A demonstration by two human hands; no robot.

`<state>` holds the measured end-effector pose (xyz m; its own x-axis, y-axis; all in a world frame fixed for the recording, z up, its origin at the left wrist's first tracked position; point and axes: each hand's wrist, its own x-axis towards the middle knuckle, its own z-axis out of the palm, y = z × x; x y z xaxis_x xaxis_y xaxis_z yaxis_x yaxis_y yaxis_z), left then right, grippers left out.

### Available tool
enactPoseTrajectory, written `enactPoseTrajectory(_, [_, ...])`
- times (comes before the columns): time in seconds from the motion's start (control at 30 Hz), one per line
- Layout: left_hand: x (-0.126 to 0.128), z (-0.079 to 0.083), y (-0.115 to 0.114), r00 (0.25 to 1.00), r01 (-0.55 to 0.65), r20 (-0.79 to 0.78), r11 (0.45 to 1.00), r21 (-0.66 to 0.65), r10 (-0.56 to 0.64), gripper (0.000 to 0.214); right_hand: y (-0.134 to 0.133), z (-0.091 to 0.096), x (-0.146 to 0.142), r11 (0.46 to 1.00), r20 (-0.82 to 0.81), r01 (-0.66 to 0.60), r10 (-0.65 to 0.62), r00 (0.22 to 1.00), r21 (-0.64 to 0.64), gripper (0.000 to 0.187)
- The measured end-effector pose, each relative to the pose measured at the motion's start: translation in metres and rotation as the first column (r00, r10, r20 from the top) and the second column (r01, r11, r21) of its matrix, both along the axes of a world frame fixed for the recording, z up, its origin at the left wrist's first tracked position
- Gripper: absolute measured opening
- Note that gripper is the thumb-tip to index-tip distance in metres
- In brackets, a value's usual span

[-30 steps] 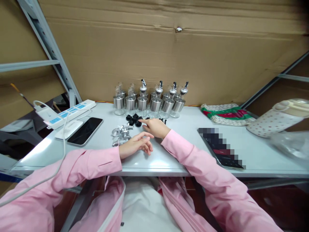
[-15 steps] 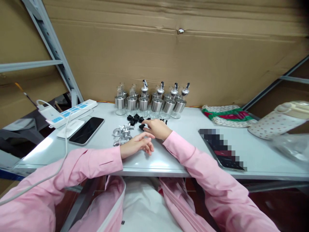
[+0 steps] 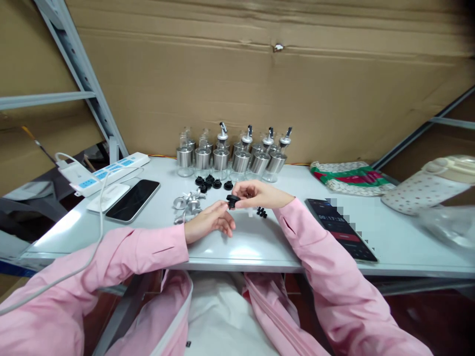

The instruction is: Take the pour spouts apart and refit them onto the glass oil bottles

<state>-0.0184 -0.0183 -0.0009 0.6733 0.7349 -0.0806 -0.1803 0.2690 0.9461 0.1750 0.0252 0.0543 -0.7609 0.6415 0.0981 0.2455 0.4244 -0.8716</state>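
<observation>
A black bottle stopper (image 3: 232, 200) is pinched between the thumb and fingers of my right hand (image 3: 264, 194), a little above the table. My left hand (image 3: 211, 221) is just to its left, fingers loosely bent and apart, the tips at or against the stopper's lower edge; whether they touch it I cannot tell. More black stoppers (image 3: 208, 182) sit in a group beyond my hands, one (image 3: 228, 185) slightly apart. Left of them lies a pile of silvery collar pieces (image 3: 190, 203), partly behind my left hand. Small black pieces (image 3: 261, 212) lie below my right wrist.
Glass bottles with metal sleeves (image 3: 221, 160) stand in rows at the back, several with pourers. To the left lie a phone (image 3: 133, 200) and a power strip (image 3: 111, 173). At the right are another phone (image 3: 341, 230), a patterned cloth (image 3: 351, 178) and a dotted flask (image 3: 423, 185).
My right hand has lifted a black stopper from near the group and brought it back toward me, beside my left fingertips. The left hand has barely moved.
</observation>
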Motion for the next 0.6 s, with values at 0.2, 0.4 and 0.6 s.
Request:
enactPoseTrajectory(0.2, [-0.0010, -0.0009, 0.0011, 0.999, 0.006, 0.032, 1.000, -0.013, -0.006, 0.046, -0.0022, -0.0024, -0.0050, 0.999, 0.015, -0.028, 0.028, 0.999, -0.039, 0.037])
enactPoseTrajectory(0.4, [-0.0012, 0.0004, 0.0008, 0.999, 0.028, 0.033, 0.999, -0.018, -0.027, 0.045, -0.0020, -0.0029, -0.0044, 0.999, 0.035, -0.021, 0.023, 0.999, -0.045, 0.033])
enactPoseTrajectory(0.6, [-0.0014, -0.0008, 0.0008, 0.999, 0.019, 0.050, 1.000, -0.008, -0.019, 0.043, -0.0020, 0.0039, -0.0030, 0.985, -0.099, 0.171, -0.168, 0.981, 0.030, 0.030])
